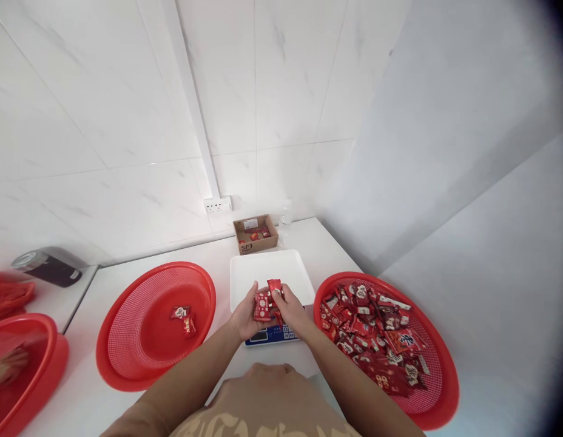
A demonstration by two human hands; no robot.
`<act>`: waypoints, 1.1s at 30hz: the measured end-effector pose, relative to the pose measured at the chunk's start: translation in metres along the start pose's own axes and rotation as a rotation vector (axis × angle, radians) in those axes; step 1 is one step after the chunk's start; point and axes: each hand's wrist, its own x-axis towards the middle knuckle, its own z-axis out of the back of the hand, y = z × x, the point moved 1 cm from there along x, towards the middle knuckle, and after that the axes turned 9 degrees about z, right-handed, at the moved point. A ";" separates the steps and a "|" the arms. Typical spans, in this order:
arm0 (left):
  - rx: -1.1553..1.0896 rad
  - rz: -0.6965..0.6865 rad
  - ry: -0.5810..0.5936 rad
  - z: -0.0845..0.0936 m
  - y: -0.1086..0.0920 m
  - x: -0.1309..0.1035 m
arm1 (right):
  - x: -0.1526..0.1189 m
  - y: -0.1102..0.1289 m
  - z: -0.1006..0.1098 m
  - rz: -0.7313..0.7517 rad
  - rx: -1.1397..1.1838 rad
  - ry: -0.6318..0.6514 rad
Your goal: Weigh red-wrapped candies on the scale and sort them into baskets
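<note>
My left hand [246, 317] is cupped around small red snack packets, among them a dotted packet [262, 307]. Beside it, my right hand [291, 311] pinches another red packet [274, 285] between thumb and fingers. Both hands hover close together over the front edge of a digital scale [286, 333], whose white weighing tray [249, 273] lies just behind them. To the right stands a red basket [445, 370] heaped with red-wrapped snacks [361, 328]. On the left, a second red basket [113, 328] holds a couple of packets [188, 326].
An open cardboard box [258, 245] with some red packets sits against the wall, near a clear bottle [286, 212]. At far left are a dark tumbler [49, 268] and another red basket [58, 358], with another person's hand [11, 366] inside. A wall borders the table's right side.
</note>
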 end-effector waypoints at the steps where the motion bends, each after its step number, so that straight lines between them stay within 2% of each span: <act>1: -0.007 0.005 0.017 0.000 -0.001 0.001 | 0.000 0.002 0.003 0.028 -0.050 0.000; 3: -0.025 0.008 0.031 0.001 -0.003 0.001 | 0.001 0.009 0.008 0.093 -0.155 -0.015; 6: -0.059 -0.024 -0.012 0.001 -0.003 0.001 | -0.001 0.022 0.012 0.142 -0.289 -0.030; 11: -0.012 -0.146 -0.137 0.001 0.000 0.005 | -0.009 0.027 0.008 0.128 -0.332 0.232; 13: 0.024 -0.153 -0.143 0.001 -0.001 0.008 | -0.011 0.026 0.008 0.107 -0.353 0.247; 15: 0.030 -0.147 -0.171 0.002 -0.002 0.009 | -0.009 0.026 0.010 0.092 -0.360 0.167; 19: 0.005 -0.147 -0.242 0.004 -0.003 0.009 | -0.001 0.029 0.015 0.073 -0.209 -0.106; 22: 0.054 -0.064 -0.195 -0.002 0.004 0.009 | 0.004 0.028 0.011 0.039 0.000 -0.172; 24: 0.066 0.015 -0.123 -0.008 0.009 0.007 | 0.002 0.027 0.004 0.047 0.048 -0.119; 27: 0.064 0.069 -0.039 -0.013 0.013 0.003 | -0.006 0.025 -0.005 0.116 -0.017 0.015; 30: 0.101 0.072 -0.047 -0.012 0.015 -0.002 | -0.016 0.022 -0.010 0.188 -0.176 0.095; 33: 0.119 0.032 -0.115 -0.006 0.013 -0.007 | -0.024 0.019 -0.008 0.212 -0.319 0.137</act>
